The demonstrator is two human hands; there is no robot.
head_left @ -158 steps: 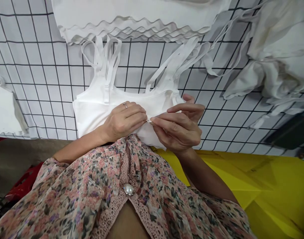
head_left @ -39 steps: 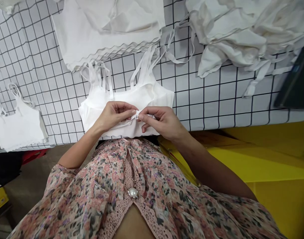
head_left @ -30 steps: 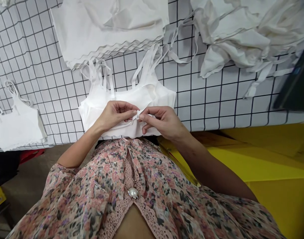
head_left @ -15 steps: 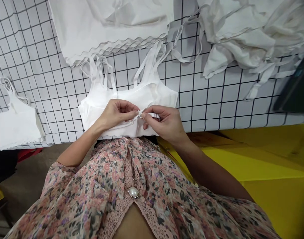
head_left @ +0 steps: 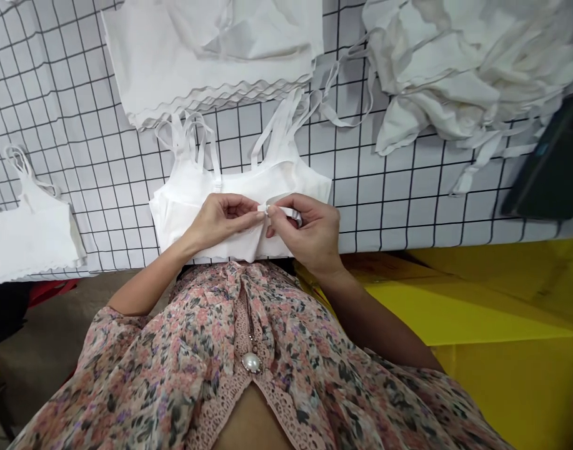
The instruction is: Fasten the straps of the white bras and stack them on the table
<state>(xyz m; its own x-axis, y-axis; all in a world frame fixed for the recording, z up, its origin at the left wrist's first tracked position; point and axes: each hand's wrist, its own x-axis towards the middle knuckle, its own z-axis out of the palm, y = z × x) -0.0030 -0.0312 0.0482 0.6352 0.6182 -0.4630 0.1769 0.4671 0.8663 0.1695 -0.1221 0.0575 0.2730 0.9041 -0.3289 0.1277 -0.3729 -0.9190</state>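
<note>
A white bra (head_left: pixel 183 209) with thin straps lies on the grid-patterned table, its straps pointing away from me. Over its lower middle, my left hand (head_left: pixel 220 220) pinches a small white fitting at the end of a strap between thumb and index finger. My right hand (head_left: pixel 309 231) grips the white bra strap (head_left: pixel 290 214) close by, with a short loop of it showing beside the index finger. Both sets of fingertips nearly meet. The exact shape of the fitting is partly hidden by the fingers.
Beyond the bra lies a stack of white garments with wavy hems (head_left: pixel 211 69). To the right is a crumpled heap of white garments (head_left: pixel 455 75) near a dark flat object (head_left: pixel 546 162). More white tops (head_left: pixel 33 234) lie at left. Yellow boxes (head_left: pixel 455 306) stand below the table edge.
My fingertips have shifted slightly at the strap, and the white fitting between them shows more plainly. The view has moved a little; the bra stays in place.
</note>
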